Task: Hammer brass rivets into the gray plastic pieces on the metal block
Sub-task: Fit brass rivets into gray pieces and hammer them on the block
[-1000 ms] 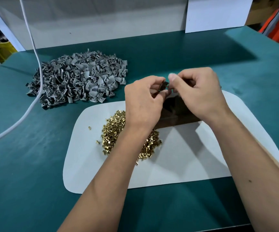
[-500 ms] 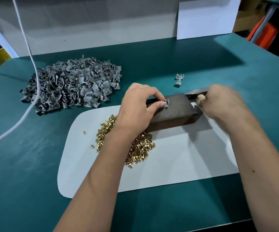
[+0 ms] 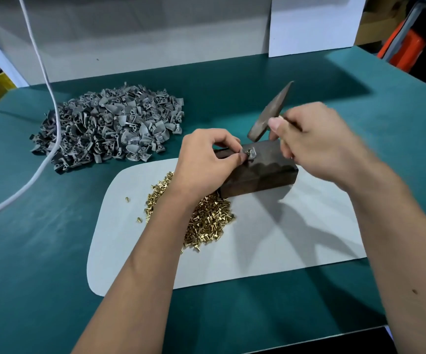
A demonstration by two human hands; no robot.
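- Green table (image 3: 40, 251), white mat (image 3: 270, 246).
- Left hand (image 3: 206, 162) pinching piece (image 3: 250, 154) on block (image 3: 265, 172).
- Right hand (image 3: 316, 141), at 1 o'clock, gripping hammer (image 3: 268, 116), somewhat blurred.
- Rivets (image 3: 206, 223) at 7 o'clock.

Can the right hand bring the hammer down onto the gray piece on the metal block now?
Probably yes. The hammer in the right hand hangs just above the gray piece; the left hand pinches it from the side, leaving its top free.

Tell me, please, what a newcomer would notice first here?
Probably the hammer, raised in the right hand above the metal block, where the left hand pinches a gray piece. Next, the gray pile at far left and the brass rivets on the white mat.
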